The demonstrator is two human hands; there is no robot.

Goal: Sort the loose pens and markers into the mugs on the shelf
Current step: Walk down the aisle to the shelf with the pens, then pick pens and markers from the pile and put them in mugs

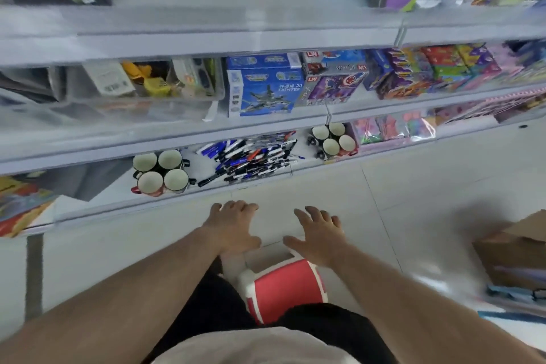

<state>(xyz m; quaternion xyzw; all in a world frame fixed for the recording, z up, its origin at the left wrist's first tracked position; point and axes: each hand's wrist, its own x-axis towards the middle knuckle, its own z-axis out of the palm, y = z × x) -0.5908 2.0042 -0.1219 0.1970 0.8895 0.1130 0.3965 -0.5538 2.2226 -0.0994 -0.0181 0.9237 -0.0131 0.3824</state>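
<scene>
Pens and markers (249, 156) lie in a loose heap on the lowest shelf (206, 189) of a white store rack, mostly blue, black and white barrels with a few red ones, crossing one another at all angles. To the left of the heap stand four mugs (161, 172) in a tight square, their pale insides facing up; the front-left one is red outside. To the right of the heap stands a second cluster of four mugs (333, 139), packed together the same way, one at the front showing red. Both clusters sit just beside the heap, none of the pens visibly inside a mug.

Below the shelf edge, a person's left hand (233, 227) and right hand (320, 235) reach forward over the pale tiled floor (399, 186), palms down, well short of the pens. The fingers (240, 206) of the left hand are slightly bent and lie close together, holding nothing; those of the right hand are spread and relaxed, likewise holding nothing. The two hands are near each other but apart.

Under the wrists is a red and white stool (283, 287). On the shelf above the pens stands a blue toy box (263, 89) picturing a fighter jet, with purple boxes (334, 89) just beside it. A cardboard box (514, 251) rests on the floor at the right.
</scene>
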